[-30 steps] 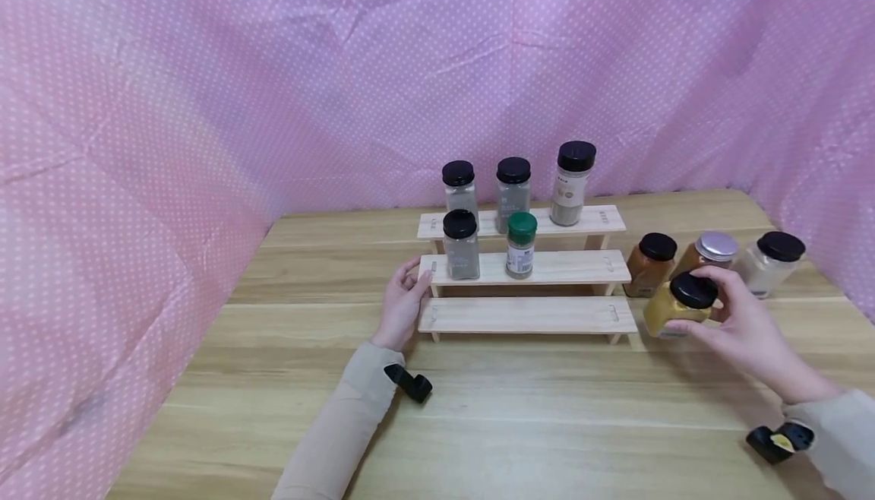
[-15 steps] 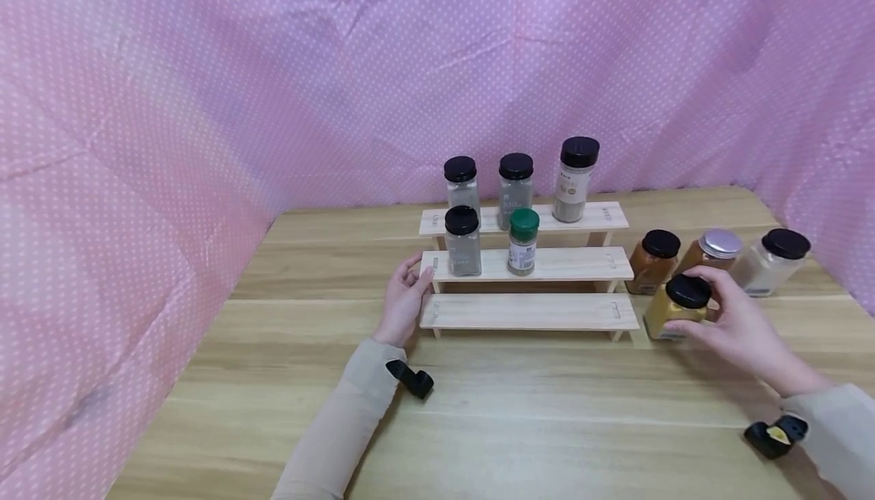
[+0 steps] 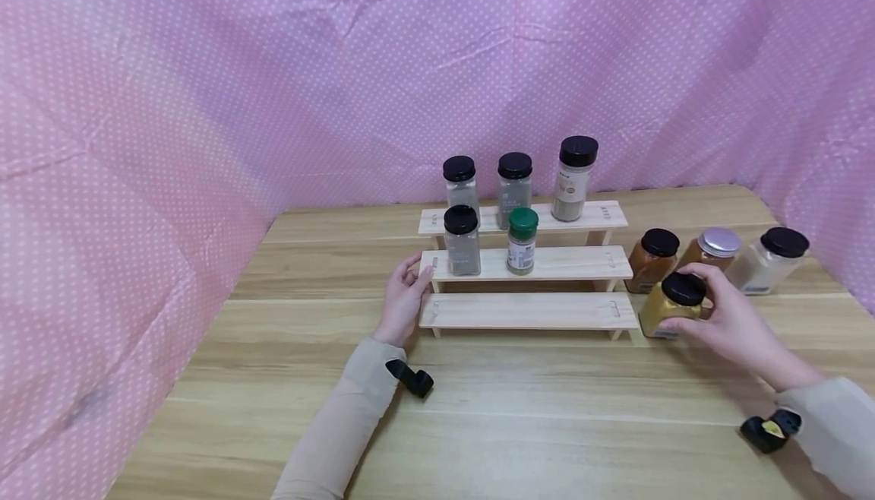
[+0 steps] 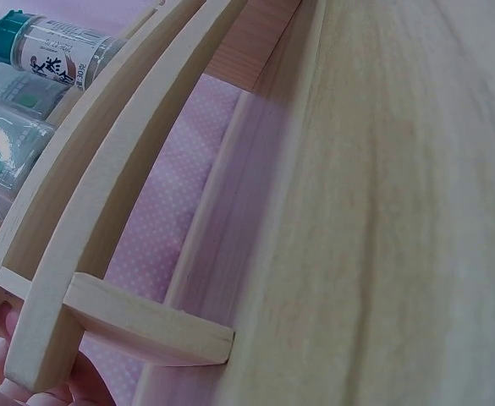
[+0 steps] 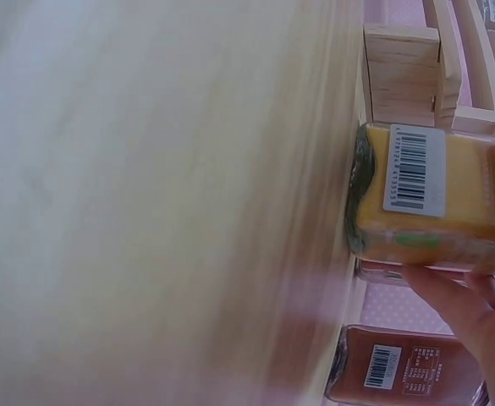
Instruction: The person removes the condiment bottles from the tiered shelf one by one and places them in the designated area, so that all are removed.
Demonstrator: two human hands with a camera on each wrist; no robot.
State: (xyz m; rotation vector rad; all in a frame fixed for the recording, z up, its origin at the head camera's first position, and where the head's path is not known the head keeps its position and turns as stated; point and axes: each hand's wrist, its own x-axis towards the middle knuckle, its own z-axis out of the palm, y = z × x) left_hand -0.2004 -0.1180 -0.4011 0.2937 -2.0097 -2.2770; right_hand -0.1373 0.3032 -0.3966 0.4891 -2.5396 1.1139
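- Since the earlier frames, the yellow jar (image 3: 656, 311) has edged slightly left, closer to the end of the wooden rack (image 3: 526, 311), and the right hand (image 3: 741, 333) has gone with it; the left hand (image 3: 399, 302) is where it was.
- Yellow jar: at the near right of the rack, just beside the lowest tier, roughly upright with its black cap on. Whether its base touches the counter (image 3: 519, 424) or hangs just above, I cannot tell.
- Right hand: holding the yellow jar from its right side, thumb in front and fingers behind.
- Left hand: gripping the left end of the rack, fingers curled round it.
- Step in hand, by my reading: moving the yellow jar to the rack's side while the rack is braced. The next move calls for a firm lift before any further travel left, as the rack's end stands in the way.
- Just behind the yellow jar: an orange-brown jar (image 3: 648, 270), a silver-capped jar (image 3: 719, 242) and a white jar (image 3: 760, 270).
- Middle tier: a clear jar (image 3: 463, 253) and a green-capped jar (image 3: 522, 251).
- Top tier: three black-capped jars (image 3: 514, 200).
- Beyond the counter: pink dotted cloth (image 3: 342, 67).
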